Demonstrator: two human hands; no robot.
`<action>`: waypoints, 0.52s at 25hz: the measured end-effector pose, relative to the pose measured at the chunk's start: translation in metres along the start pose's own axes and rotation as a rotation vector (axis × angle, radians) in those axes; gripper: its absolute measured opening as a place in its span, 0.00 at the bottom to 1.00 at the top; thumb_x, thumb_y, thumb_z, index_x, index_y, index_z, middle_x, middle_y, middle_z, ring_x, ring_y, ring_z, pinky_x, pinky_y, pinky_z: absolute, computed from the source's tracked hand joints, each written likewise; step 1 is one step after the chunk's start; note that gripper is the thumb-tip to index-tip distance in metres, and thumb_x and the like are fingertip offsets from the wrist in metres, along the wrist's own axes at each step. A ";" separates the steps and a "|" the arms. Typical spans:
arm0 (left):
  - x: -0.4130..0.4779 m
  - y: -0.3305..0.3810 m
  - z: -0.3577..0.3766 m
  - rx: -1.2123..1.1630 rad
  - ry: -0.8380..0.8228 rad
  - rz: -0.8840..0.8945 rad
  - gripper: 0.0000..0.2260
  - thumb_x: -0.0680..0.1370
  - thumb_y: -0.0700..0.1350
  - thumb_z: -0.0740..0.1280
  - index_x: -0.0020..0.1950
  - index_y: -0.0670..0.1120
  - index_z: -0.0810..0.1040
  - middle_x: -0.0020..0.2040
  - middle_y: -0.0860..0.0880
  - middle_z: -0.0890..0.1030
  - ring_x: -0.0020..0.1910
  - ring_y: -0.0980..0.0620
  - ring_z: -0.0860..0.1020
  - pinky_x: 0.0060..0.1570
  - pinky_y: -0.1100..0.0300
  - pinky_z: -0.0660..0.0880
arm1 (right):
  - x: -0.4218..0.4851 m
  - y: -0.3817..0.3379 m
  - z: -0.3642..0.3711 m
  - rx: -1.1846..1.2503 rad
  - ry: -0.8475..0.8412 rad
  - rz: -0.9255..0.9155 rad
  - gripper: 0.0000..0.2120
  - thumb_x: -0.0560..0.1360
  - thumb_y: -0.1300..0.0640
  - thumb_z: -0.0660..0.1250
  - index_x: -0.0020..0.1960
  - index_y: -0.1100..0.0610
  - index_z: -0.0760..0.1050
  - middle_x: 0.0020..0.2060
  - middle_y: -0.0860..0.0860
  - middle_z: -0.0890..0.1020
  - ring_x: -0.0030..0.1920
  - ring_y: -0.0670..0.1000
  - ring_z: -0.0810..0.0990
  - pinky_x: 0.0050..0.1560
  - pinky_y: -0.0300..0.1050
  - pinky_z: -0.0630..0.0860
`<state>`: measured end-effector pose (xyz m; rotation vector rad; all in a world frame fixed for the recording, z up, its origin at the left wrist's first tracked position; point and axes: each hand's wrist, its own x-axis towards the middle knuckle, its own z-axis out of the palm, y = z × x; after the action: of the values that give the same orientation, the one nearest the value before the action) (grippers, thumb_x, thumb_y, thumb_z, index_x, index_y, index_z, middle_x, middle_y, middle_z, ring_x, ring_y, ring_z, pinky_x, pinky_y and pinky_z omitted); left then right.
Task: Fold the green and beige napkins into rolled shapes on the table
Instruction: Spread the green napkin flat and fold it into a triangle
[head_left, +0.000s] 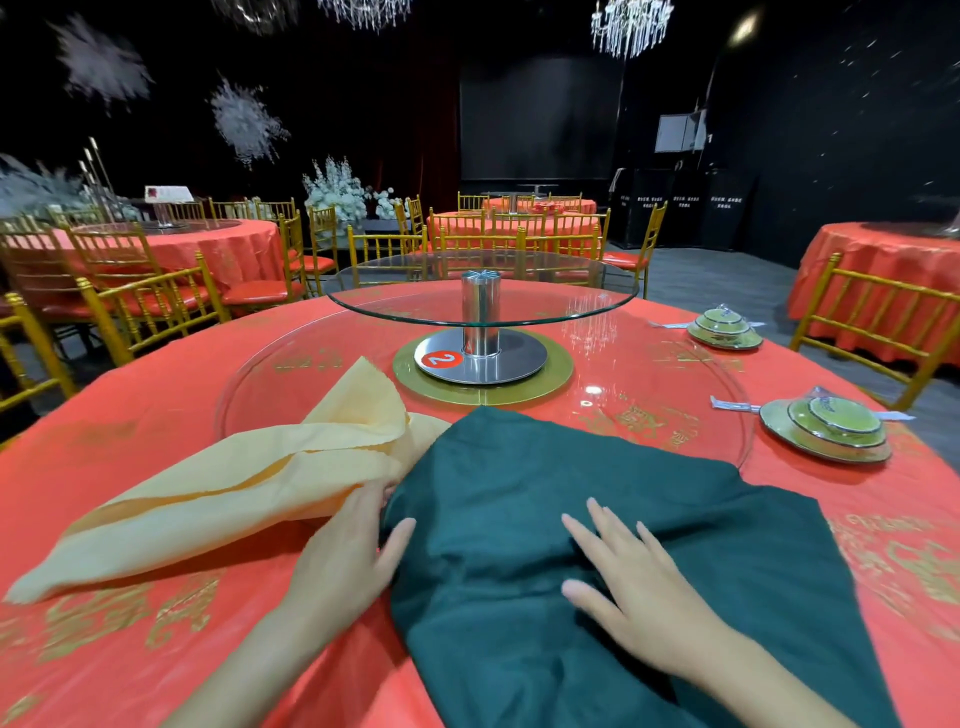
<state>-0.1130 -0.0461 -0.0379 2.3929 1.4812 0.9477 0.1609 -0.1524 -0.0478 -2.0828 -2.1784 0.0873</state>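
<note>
Flattening the dark green cloth napkin on the round table in its red and gold cloth, to judge by the spread palms: an early step, before any rolling. Lying open and slightly rumpled at the near edge, far corner pointing toward the raised round glass turntable. Just beside it on the left and touching it at one end, the pale beige cloth napkin, loosely gathered into a long tapering shape, not rolled either.

Right hand resting palm down on the middle of the green cloth, fingers straight and fanned apart, gripping nothing. Left hand laid at the cloth's left border, fingers nearly straight and close together, tips against the beige napkin's end, thumb stretched onto the green edge; no pinch visible, though fingertips partly hidden by the fold.

Next, probably: pressing out the creases, then lifting a corner or edge and turning it over evenly. Calls for a firm nip on thin fabric, and care not to drag the beige piece along. Well apart on the right, two stacked green bowl-and-plate settings.
</note>
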 end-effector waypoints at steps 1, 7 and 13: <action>-0.006 -0.005 -0.003 -0.023 -0.046 -0.016 0.19 0.76 0.51 0.66 0.65 0.50 0.67 0.57 0.54 0.78 0.49 0.54 0.79 0.46 0.58 0.72 | -0.018 -0.003 0.003 0.007 -0.026 -0.007 0.48 0.56 0.24 0.21 0.74 0.40 0.36 0.73 0.45 0.35 0.75 0.44 0.36 0.72 0.44 0.35; -0.021 -0.002 -0.003 -0.539 -0.227 -0.422 0.11 0.72 0.41 0.73 0.51 0.44 0.75 0.36 0.50 0.80 0.32 0.57 0.78 0.31 0.65 0.71 | -0.092 -0.049 0.040 -0.002 0.047 0.029 0.32 0.76 0.34 0.38 0.76 0.47 0.45 0.62 0.47 0.78 0.63 0.44 0.75 0.65 0.39 0.50; -0.022 0.006 -0.004 -0.556 -0.143 -0.348 0.04 0.75 0.39 0.69 0.49 0.42 0.78 0.44 0.50 0.79 0.43 0.53 0.76 0.42 0.62 0.70 | -0.113 -0.069 0.043 0.005 -0.069 0.064 0.35 0.74 0.30 0.40 0.76 0.46 0.45 0.63 0.48 0.77 0.67 0.46 0.69 0.66 0.42 0.48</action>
<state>-0.1174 -0.0684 -0.0415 1.7079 1.3058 0.9274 0.0916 -0.2666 -0.0874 -2.1781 -2.1465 0.1733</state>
